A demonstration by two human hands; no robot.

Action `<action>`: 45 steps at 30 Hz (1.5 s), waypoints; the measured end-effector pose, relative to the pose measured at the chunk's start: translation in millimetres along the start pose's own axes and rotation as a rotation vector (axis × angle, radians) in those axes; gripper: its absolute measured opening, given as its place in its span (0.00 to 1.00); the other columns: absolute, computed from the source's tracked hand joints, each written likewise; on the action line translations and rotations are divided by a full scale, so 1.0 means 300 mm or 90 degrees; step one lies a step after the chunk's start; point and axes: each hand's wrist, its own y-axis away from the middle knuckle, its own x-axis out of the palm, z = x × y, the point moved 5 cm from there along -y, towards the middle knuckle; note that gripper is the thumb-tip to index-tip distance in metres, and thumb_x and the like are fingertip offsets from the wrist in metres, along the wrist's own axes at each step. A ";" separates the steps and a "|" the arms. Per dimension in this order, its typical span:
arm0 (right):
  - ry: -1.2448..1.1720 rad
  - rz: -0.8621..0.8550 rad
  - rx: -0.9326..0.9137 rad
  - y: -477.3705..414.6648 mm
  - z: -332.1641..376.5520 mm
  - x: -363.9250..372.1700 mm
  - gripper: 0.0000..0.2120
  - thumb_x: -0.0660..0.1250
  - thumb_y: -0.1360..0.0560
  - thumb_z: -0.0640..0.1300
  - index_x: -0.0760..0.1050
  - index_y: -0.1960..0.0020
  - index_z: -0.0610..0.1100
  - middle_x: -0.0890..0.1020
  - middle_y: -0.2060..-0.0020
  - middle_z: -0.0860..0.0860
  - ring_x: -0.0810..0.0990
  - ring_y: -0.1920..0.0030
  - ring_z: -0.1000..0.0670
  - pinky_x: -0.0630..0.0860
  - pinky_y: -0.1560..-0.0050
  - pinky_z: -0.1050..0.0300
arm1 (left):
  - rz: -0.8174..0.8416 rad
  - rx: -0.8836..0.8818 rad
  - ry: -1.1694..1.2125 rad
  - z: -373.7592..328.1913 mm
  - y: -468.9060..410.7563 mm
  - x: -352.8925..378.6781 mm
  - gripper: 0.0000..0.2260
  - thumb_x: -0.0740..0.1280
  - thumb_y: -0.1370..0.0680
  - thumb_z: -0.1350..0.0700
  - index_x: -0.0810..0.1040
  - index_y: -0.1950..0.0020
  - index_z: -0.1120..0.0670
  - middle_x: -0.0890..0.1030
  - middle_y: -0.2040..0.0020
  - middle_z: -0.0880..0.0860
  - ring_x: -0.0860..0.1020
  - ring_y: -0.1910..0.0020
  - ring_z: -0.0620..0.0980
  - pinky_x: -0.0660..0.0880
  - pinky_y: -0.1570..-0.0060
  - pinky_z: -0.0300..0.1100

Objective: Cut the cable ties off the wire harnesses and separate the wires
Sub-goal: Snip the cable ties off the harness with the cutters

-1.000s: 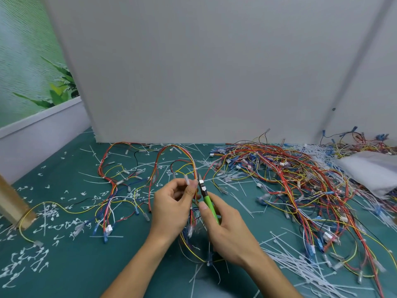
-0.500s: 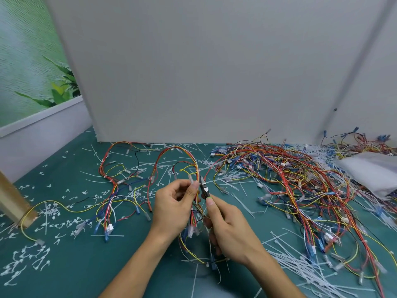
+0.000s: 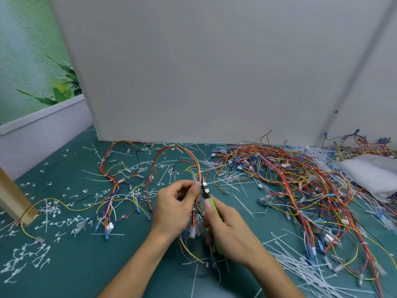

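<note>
A person's two bare hands work close together above a dark green mat (image 3: 75,265), near the centre of the view.

The left hand (image 3: 174,207) has its fingers curled. Its thumb (image 3: 196,188) and fingertips pinch a wire harness (image 3: 198,173), a bundle of red, orange and yellow wires. Beyond the hand the bundle arches away in a tall loop; below the hand it hangs down between both hands, ending in clear and blue connectors.

The right hand (image 3: 229,231) grips green-handled wire cutters (image 3: 207,193). Its fingers wrap the handles and the index finger (image 3: 209,208) lies along the top. The dark cutter head points away from the person and touches the harness just beside the left thumb. How far the blades are closed cannot be told.

To the left, a second harness (image 3: 116,186) lies on the mat, with a long yellow wire (image 3: 53,201) trailing toward a wooden post (image 3: 10,196). To the right lies a large pile of loose wires (image 3: 290,179), with a white plastic bag (image 3: 376,173) at its far right edge. White cut cable ties (image 3: 311,276) are heaped at the near right, and small white offcuts are scattered across the mat. A white board (image 3: 214,72) stands upright at the far side.
</note>
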 end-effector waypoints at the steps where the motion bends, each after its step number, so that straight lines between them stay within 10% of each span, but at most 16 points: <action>1: 0.000 -0.009 -0.005 0.002 0.002 -0.003 0.23 0.52 0.19 0.68 0.65 0.58 0.49 0.71 0.69 0.46 0.73 0.70 0.43 0.74 0.66 0.44 | 0.001 0.001 -0.001 0.000 -0.001 -0.001 0.03 0.72 0.23 0.52 0.84 0.57 0.45 0.85 0.62 0.47 0.82 0.64 0.43 0.77 0.61 0.34; 9: -0.032 -0.021 -0.020 -0.001 0.018 -0.008 0.19 0.55 0.15 0.59 0.66 0.58 0.47 0.64 0.70 0.54 0.64 0.71 0.48 0.67 0.67 0.45 | 0.010 0.005 0.018 -0.001 -0.003 -0.002 0.02 0.72 0.23 0.49 0.84 0.54 0.46 0.85 0.62 0.48 0.82 0.64 0.45 0.78 0.62 0.35; 16: -0.031 0.041 0.020 0.004 0.010 -0.001 0.20 0.57 0.17 0.63 0.69 0.56 0.47 0.78 0.64 0.35 0.80 0.73 0.51 0.74 0.73 0.59 | 0.013 0.001 0.012 0.003 -0.001 0.004 0.03 0.73 0.23 0.52 0.85 0.56 0.45 0.85 0.61 0.47 0.83 0.63 0.43 0.78 0.61 0.34; 22: 0.012 0.001 -0.016 -0.003 0.008 -0.015 0.21 0.54 0.16 0.63 0.66 0.57 0.47 0.68 0.70 0.52 0.70 0.72 0.49 0.71 0.69 0.50 | 0.015 -0.004 0.019 0.005 -0.004 0.002 0.01 0.73 0.24 0.51 0.84 0.55 0.45 0.85 0.62 0.48 0.82 0.64 0.43 0.76 0.62 0.33; 27: -0.005 0.015 0.012 -0.003 -0.003 -0.001 0.28 0.57 0.24 0.72 0.69 0.53 0.46 0.77 0.63 0.41 0.84 0.68 0.45 0.80 0.68 0.43 | 0.013 -0.014 0.022 0.007 -0.002 0.004 0.03 0.73 0.24 0.52 0.85 0.57 0.48 0.86 0.61 0.48 0.83 0.63 0.43 0.78 0.61 0.35; 36: 0.001 -0.013 -0.011 -0.001 0.009 -0.018 0.22 0.53 0.17 0.64 0.66 0.57 0.47 0.68 0.70 0.51 0.70 0.70 0.46 0.74 0.67 0.39 | 0.013 -0.010 0.019 -0.002 -0.004 0.002 0.03 0.73 0.23 0.53 0.84 0.57 0.50 0.85 0.63 0.49 0.81 0.65 0.43 0.77 0.63 0.34; 45: -0.017 0.033 0.037 0.007 0.001 0.008 0.22 0.56 0.24 0.72 0.70 0.51 0.53 0.79 0.66 0.45 0.83 0.66 0.41 0.82 0.65 0.39 | 0.019 -0.015 -0.005 0.000 0.001 0.006 0.03 0.74 0.24 0.53 0.84 0.58 0.48 0.85 0.62 0.47 0.82 0.64 0.43 0.77 0.62 0.34</action>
